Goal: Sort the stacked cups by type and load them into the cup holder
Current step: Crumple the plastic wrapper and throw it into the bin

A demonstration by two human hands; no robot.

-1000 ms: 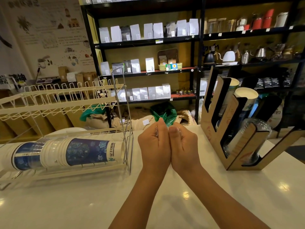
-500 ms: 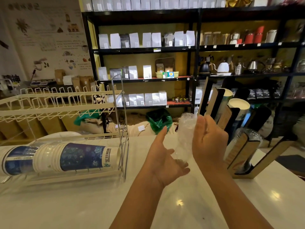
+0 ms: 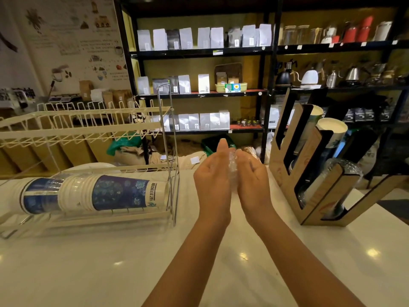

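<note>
My left hand point(image 3: 212, 180) and my right hand point(image 3: 252, 173) are pressed together above the white counter, squeezing a crumpled clear plastic wrapper point(image 3: 232, 168) between them. A stack of blue and white paper cups point(image 3: 93, 193) lies on its side in the bottom of the white wire rack point(image 3: 88, 122) at the left. The brown cardboard cup holder point(image 3: 318, 185) stands at the right. Its slots hold white paper cups point(image 3: 332, 129) and clear plastic cups point(image 3: 345, 169).
The white counter point(image 3: 110, 262) runs across the foreground. Black shelves point(image 3: 199, 50) with white bags, kettles and jars stand behind it. A green bag and sacks lie on the floor beyond the counter's far edge.
Half a second ago my right hand held the wrapper up with my left hand open below. Both hands have since closed together around it, lower and nearer the middle.
</note>
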